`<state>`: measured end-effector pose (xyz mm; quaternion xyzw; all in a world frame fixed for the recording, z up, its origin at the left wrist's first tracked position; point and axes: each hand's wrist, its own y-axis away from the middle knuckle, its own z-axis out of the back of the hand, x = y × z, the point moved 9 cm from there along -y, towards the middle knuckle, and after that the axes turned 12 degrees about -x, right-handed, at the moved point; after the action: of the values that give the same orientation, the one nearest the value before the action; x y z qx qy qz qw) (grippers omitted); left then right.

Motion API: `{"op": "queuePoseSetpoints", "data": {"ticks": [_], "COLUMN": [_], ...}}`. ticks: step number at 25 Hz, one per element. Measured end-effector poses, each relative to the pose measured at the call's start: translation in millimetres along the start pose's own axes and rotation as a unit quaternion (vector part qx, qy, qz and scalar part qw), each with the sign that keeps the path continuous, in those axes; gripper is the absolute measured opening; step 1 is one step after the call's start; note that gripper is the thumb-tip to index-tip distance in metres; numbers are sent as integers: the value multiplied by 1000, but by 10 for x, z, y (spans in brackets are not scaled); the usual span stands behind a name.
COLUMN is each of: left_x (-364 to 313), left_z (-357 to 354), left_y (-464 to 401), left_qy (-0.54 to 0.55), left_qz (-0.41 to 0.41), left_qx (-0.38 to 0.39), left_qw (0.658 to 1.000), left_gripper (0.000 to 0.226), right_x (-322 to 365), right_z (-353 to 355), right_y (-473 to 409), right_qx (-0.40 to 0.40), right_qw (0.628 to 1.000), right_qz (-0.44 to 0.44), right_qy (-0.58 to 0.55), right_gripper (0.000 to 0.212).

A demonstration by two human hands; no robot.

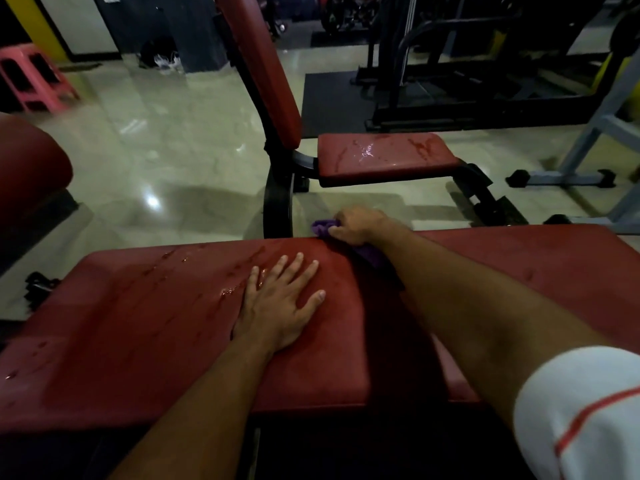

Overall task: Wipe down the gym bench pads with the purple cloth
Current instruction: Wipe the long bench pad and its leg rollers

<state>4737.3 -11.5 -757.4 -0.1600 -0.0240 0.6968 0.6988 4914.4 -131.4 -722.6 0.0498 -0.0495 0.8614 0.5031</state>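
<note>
A red bench pad (145, 323) fills the lower half of the head view, with wet streaks and drops across its left part. My left hand (280, 299) lies flat on it, fingers spread. My right hand (360, 225) grips the bunched purple cloth (323, 228) at the pad's far edge, and more of the cloth shows under my wrist. A second red pad (554, 268) adjoins on the right, under my right forearm.
Beyond stands another bench with a wet red seat (388, 157), an upright red backrest (263, 71) and a black frame (277, 199). A further red pad (27, 168) is at left, a pink stool (31, 77) far left, a grey rack (595, 140) and black machines at right. The tiled floor is glossy.
</note>
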Motion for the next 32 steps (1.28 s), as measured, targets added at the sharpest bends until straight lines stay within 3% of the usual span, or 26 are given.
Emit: {"op": "queuePoseSetpoints", "data": {"ticks": [4, 7, 8, 11, 15, 17, 20, 22, 25, 26, 28, 30, 32], "left_x": [-8, 15, 9, 6, 33, 39, 22, -14, -29, -19, -14, -20, -11], "left_z": [-3, -26, -36, -34, -77, -84, -35, -8, 27, 12, 6, 0, 18], "left_y": [-17, -26, -27, -20, -43, -49, -50, -36, -31, -34, -30, -27, -22], "left_qy": [4, 6, 7, 7, 8, 7, 4, 8, 15, 13, 7, 3, -8], "left_qz": [-2, -5, -8, -6, -7, -5, -5, -5, 3, 3, 2, 0, -1], "left_qx": [-13, -26, -27, -37, -31, -33, -30, -15, -5, -6, -5, 1, 1], "left_qw": [1000, 1000, 1000, 999, 999, 999, 1000, 1000, 1000, 1000, 1000, 1000, 1000], "left_gripper": [75, 74, 73, 72, 73, 74, 80, 83, 85, 85, 85, 85, 81], "right_x": [-1313, -1479, -1313, -297, 429, 456, 239, 27, -471, -604, -799, -784, -616], "right_z": [200, 84, -2, -186, -114, 135, 485, 662, 929, 861, 428, 48, -35], "right_y": [360, 360, 274, -179, -321, -131, 470, 1031, 1793, 1903, 1976, 1910, 1746], "right_qx": [43, 36, 41, 52, -13, -94, -207, -259, -348, -330, -197, -102, -99], "right_qw": [984, 951, 955, 988, 983, 946, 834, 802, 857, 892, 951, 967, 970], "right_qz": [-164, -256, -246, -104, -61, -63, -120, -145, -151, -162, -215, -233, -220], "right_qy": [-63, -172, -162, -106, -170, -303, -498, -519, -349, -262, -100, -26, -28], "right_gripper": [33, 38, 37, 34, 22, 20, 23, 19, 18, 23, 47, 60, 61]}}
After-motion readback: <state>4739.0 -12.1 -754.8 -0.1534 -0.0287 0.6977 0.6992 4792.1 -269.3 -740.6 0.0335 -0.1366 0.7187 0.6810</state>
